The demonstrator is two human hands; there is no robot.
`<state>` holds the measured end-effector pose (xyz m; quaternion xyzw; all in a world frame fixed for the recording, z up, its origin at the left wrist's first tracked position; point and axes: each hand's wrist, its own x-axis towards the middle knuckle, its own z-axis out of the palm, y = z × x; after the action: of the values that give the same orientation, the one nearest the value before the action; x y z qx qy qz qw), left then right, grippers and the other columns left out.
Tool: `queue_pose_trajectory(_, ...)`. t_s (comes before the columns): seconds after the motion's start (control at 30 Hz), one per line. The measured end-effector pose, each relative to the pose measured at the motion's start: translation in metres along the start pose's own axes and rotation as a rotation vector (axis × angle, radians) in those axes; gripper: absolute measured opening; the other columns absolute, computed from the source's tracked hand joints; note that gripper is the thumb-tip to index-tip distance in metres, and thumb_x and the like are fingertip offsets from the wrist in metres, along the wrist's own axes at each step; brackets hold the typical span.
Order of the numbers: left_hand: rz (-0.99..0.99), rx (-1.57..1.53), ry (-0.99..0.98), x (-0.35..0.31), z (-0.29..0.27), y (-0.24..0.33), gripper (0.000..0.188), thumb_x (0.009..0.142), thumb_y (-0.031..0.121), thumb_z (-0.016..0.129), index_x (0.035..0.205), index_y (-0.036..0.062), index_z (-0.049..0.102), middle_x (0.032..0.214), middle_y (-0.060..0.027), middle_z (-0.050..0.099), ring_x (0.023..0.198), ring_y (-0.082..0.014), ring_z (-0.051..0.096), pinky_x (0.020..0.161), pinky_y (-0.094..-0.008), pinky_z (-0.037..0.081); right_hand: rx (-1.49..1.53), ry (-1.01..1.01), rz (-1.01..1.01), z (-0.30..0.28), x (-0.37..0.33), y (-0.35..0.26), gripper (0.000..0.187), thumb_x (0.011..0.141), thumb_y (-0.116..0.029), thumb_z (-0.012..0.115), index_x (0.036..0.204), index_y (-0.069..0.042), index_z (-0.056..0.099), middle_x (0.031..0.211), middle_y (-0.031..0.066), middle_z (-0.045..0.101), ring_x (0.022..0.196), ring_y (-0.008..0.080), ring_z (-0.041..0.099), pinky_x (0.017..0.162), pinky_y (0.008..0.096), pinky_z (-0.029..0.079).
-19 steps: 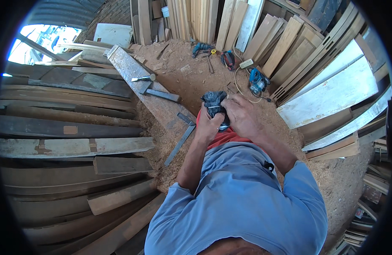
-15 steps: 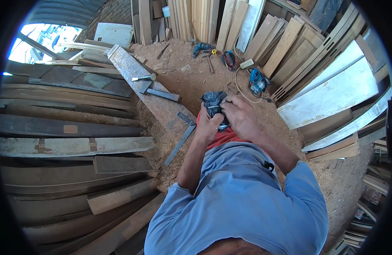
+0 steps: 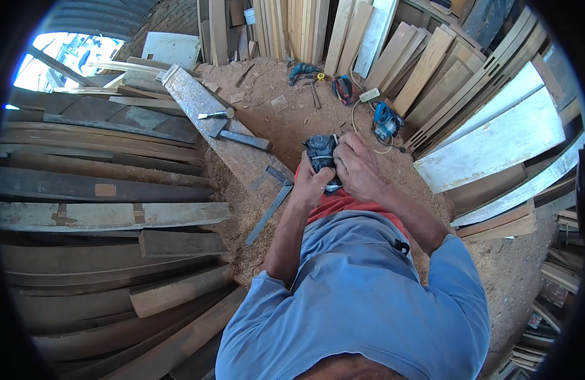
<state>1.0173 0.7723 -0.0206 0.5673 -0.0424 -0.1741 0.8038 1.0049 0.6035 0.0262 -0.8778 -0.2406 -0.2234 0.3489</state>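
Over my lap is a small bundle wrapped in crumpled black plastic (image 3: 319, 147), with a thin pale band across it. My left hand (image 3: 315, 183) grips the bundle from the near left side, thumb on top. My right hand (image 3: 358, 166) is closed at the bundle's right side, its curled fingers at the end of the pale band (image 3: 323, 157); a short pale strip shows beside the fingertips. What lies inside the plastic is hidden. Left of my hands, a hammer (image 3: 242, 139) and a chisel (image 3: 216, 114) lie on a worn plank (image 3: 194, 104). A try square (image 3: 273, 201) rests near the plank's close end.
Beyond my hands, a blue drill (image 3: 303, 73), a red and black power tool (image 3: 342, 89) and a blue power tool (image 3: 386, 122) with a cord lie on the sawdust-covered ground. Stacked boards (image 3: 102, 215) fill the left; upright planks (image 3: 292, 28) and white boards (image 3: 495, 139) lean behind and right.
My right hand's fingers have shifted slightly up along the bundle's right side, and a pale strip now shows beside them. The bundle has turned a little; my left hand keeps its grip.
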Motion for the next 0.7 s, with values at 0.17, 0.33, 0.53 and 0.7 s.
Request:
queue_pose_trajectory(0.17, -0.026, -0.036, -0.056, -0.003, 0.001, 0.007, 0.051, 0.083, -0.002, 0.063, 0.132, 0.004, 0.051, 0.109, -0.0011, 0.061, 0.096, -0.0113, 0.06, 0.087, -0.0287, 0.051, 0.188, -0.088, 0.07, -0.006, -0.004, 0.004, 0.008, 0.082, -0.001, 0.059, 0.088, -0.001, 0.054, 0.1, 0.0172, 0.048, 0.096, 0.0346, 0.05, 0.087, 0.0435, 0.042)
queue_pose_trajectory(0.33, 0.075, 0.1, -0.052, -0.004, -0.001, 0.002, 0.049, 0.085, -0.002, 0.062, 0.132, 0.0042, 0.051, 0.11, -0.0005, 0.062, 0.096, -0.0104, 0.06, 0.087, -0.0283, 0.051, 0.193, -0.145, 0.072, -0.014, -0.002, -0.001, 0.006, 0.082, -0.001, 0.059, 0.087, 0.0, 0.054, 0.104, 0.0169, 0.047, 0.1, 0.0333, 0.049, 0.091, 0.0422, 0.041)
queue_pose_trajectory(0.53, 0.17, 0.133, -0.014, -0.008, 0.004, -0.005, 0.046, 0.088, -0.002, 0.061, 0.133, 0.0043, 0.051, 0.115, -0.0013, 0.063, 0.101, -0.0106, 0.062, 0.091, -0.0289, 0.051, 0.212, -0.255, 0.074, -0.026, 0.002, -0.001, 0.008, 0.083, -0.004, 0.062, 0.089, 0.001, 0.059, 0.106, 0.0184, 0.052, 0.104, 0.0355, 0.051, 0.092, 0.0453, 0.042)
queue_pose_trajectory(0.7, 0.088, 0.066, -0.01, -0.01, 0.006, -0.002, 0.045, 0.089, -0.002, 0.062, 0.133, 0.0042, 0.051, 0.118, -0.0033, 0.064, 0.105, -0.0116, 0.062, 0.094, -0.03, 0.051, 0.066, -0.291, 0.027, -0.031, 0.0, -0.007, 0.01, 0.083, -0.005, 0.065, 0.091, 0.0, 0.06, 0.109, 0.0182, 0.051, 0.106, 0.0363, 0.053, 0.092, 0.0459, 0.043)
